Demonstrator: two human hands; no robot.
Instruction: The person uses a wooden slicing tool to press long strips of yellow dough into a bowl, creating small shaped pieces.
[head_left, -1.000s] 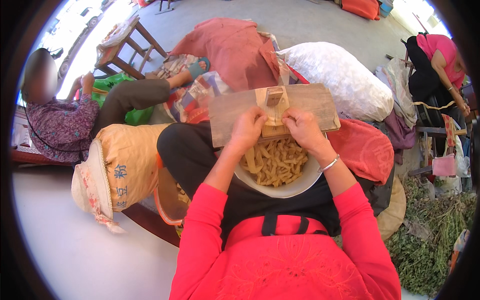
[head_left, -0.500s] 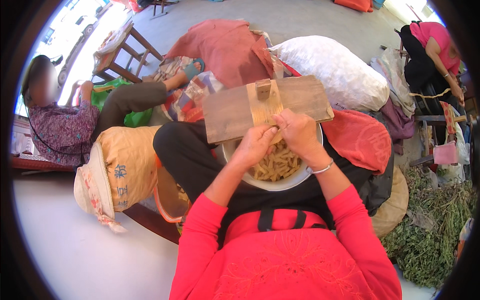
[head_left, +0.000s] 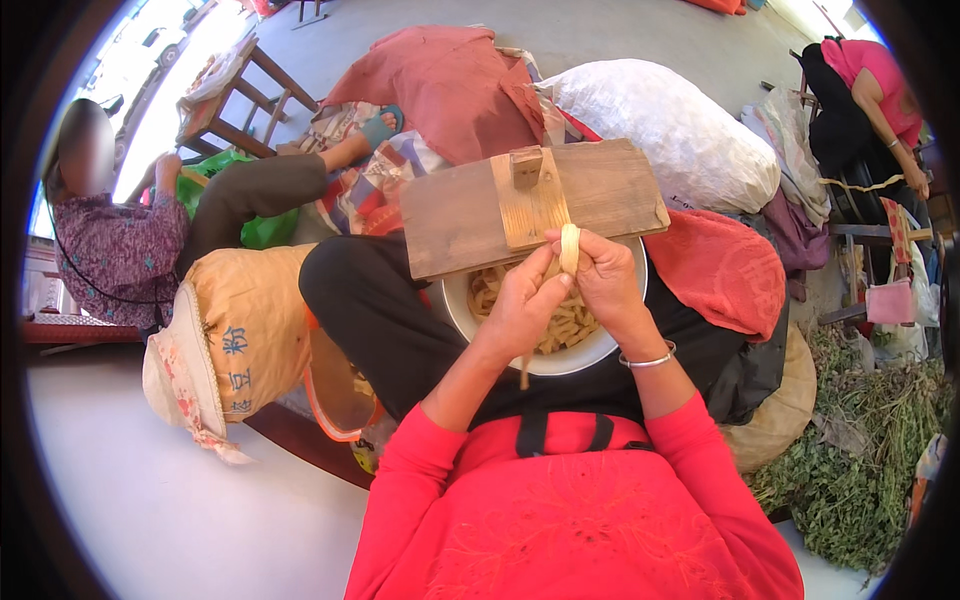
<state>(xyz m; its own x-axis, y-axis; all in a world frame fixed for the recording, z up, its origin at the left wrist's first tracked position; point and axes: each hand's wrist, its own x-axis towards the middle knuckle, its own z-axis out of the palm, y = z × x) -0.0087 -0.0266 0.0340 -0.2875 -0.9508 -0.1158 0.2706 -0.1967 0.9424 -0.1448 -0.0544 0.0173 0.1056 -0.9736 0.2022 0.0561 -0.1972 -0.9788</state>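
My left hand (head_left: 530, 292) and my right hand (head_left: 605, 275) are closed together on a pale yellow strip (head_left: 569, 245), which forms a loop above my fingers; a thin end hangs below my left hand. Behind them, a wooden board (head_left: 450, 230) with a lighter crosspiece and a small block (head_left: 525, 170) lies over the back of a white bowl (head_left: 458, 318) in my lap. The bowl holds several short yellowish-brown pieces (head_left: 560, 335), partly hidden by my hands and forearms.
Seated people (head_left: 115, 250) (head_left: 880, 90) work at left and right. Around me are a tan sack (head_left: 245, 300) with a hat, a white sack (head_left: 660, 130), red cloths (head_left: 715, 270), a wooden stool (head_left: 230, 110) and dried green plants (head_left: 840, 480).
My hands have left the board's crosspiece and moved slightly down and together, now turned around the strip, which has become an upright loop. The bowl and board have shifted slightly left in view.
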